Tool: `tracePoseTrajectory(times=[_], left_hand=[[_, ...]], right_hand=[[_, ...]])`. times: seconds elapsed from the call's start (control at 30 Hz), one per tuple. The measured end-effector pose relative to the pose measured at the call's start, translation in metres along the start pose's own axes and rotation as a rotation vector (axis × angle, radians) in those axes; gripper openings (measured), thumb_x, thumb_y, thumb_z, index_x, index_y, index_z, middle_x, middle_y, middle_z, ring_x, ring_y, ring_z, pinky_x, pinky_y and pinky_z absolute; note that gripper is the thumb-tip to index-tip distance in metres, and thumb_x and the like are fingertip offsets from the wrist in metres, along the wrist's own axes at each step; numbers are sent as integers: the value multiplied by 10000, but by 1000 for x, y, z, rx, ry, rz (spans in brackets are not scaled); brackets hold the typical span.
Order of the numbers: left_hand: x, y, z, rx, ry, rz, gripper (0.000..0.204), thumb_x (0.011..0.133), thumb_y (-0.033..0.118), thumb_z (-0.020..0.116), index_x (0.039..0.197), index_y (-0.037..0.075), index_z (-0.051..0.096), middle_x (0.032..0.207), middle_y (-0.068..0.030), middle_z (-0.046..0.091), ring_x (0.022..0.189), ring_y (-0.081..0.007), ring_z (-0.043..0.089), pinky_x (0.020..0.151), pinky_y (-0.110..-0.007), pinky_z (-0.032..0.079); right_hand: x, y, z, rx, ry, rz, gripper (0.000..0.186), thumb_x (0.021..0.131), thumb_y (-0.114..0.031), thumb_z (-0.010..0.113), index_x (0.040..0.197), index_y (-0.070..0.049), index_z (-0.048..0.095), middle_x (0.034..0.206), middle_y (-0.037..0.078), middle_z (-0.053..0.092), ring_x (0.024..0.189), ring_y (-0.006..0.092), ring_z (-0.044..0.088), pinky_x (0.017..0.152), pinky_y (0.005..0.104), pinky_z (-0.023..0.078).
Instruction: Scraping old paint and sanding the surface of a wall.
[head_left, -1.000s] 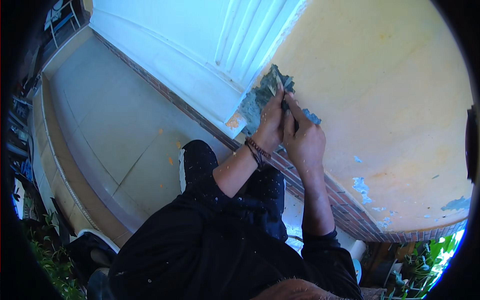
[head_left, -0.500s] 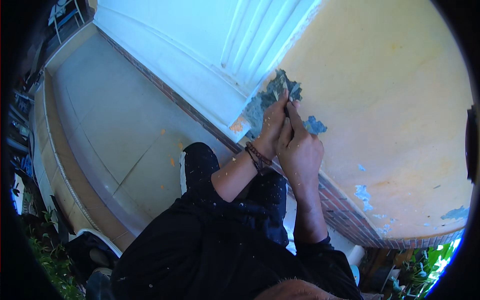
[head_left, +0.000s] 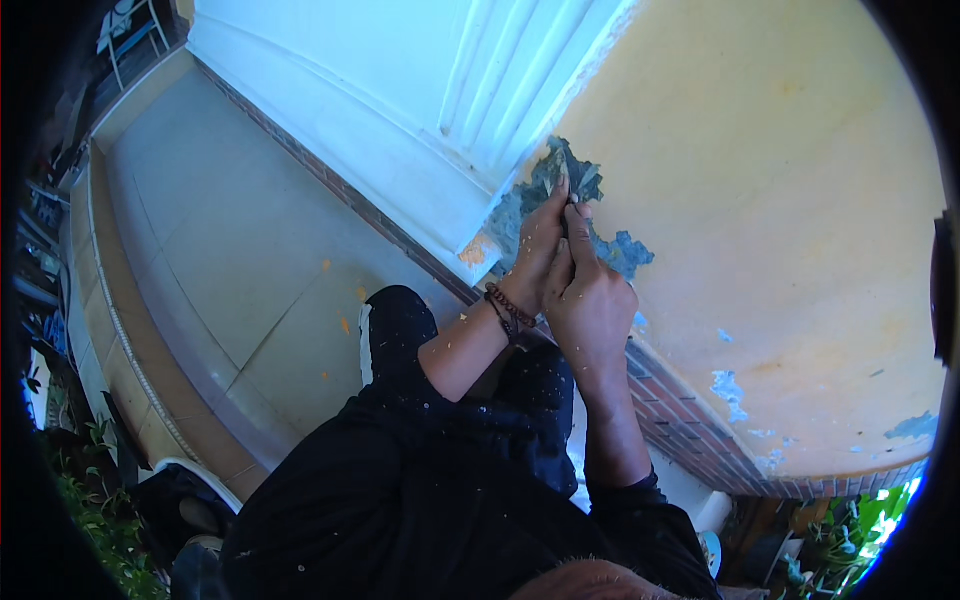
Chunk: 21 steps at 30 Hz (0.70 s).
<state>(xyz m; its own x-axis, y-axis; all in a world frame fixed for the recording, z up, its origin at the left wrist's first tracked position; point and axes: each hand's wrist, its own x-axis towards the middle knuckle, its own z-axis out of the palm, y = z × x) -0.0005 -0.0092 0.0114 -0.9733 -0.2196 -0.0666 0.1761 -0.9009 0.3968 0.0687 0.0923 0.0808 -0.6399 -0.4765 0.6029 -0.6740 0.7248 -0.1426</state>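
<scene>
Both hands are closed together around a slim scraper (head_left: 571, 214), most of it hidden by the fingers. My left hand (head_left: 537, 243), with dark beaded bracelets at its wrist, presses along the tool's front end. Behind and to its right, my right hand (head_left: 594, 305) grips the tool's rear part. The tip meets a rough grey patch (head_left: 514, 213) where paint is gone from the yellow wall (head_left: 760, 220). Just right of the hands, another bare grey patch (head_left: 627, 253) shows a ragged edge.
White fluted trim (head_left: 400, 120) borders the patch on the left. Orange paint flakes (head_left: 346, 325) lie on the grey tiled floor (head_left: 215, 230). A brick-patterned strip (head_left: 690, 410) runs along the wall's foot. My bent knee (head_left: 402, 318) is close below the trim. Plants (head_left: 850, 545) stand at lower right.
Both hands have shifted slightly left and drawn a little away from the right-hand bare patch. More of that grey patch now shows. The grip stays the same.
</scene>
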Motion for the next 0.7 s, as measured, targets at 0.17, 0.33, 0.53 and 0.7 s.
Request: tracePoseTrajectory(times=[0.17, 0.33, 0.53, 0.7], left_hand=[[-16, 7, 12, -81, 19, 14, 372, 1022, 511, 611, 852, 182, 577, 737, 53, 617, 603, -93, 576, 566, -279, 513], [-8, 10, 12, 35, 70, 52, 379, 1019, 515, 616, 849, 179, 570, 744, 53, 611, 608, -83, 562, 571, -274, 510], [-18, 5, 12, 98, 89, -56, 373, 1027, 518, 603, 869, 182, 566, 735, 53, 588, 614, -83, 551, 585, -254, 498], [-17, 7, 14, 21, 28, 32, 368, 1021, 527, 604, 891, 186, 558, 720, 55, 590, 611, -77, 559, 559, -258, 490]], right_hand=[[3, -4, -6, -13, -72, 36, 378, 992, -213, 582, 1349, -128, 670, 669, 179, 684, 594, 333, 702, 561, 453, 547], [19, 5, 10, 79, -17, 23, 355, 995, -217, 585, 1324, -134, 687, 674, 194, 680, 591, 354, 694, 560, 456, 543], [9, -2, -1, 35, -29, 57, 351, 999, -208, 577, 1328, -144, 683, 696, 191, 691, 594, 353, 696, 562, 458, 548], [6, -4, -6, 24, -72, 19, 372, 999, -214, 579, 1354, -136, 661, 717, 179, 707, 592, 339, 699, 547, 451, 547]])
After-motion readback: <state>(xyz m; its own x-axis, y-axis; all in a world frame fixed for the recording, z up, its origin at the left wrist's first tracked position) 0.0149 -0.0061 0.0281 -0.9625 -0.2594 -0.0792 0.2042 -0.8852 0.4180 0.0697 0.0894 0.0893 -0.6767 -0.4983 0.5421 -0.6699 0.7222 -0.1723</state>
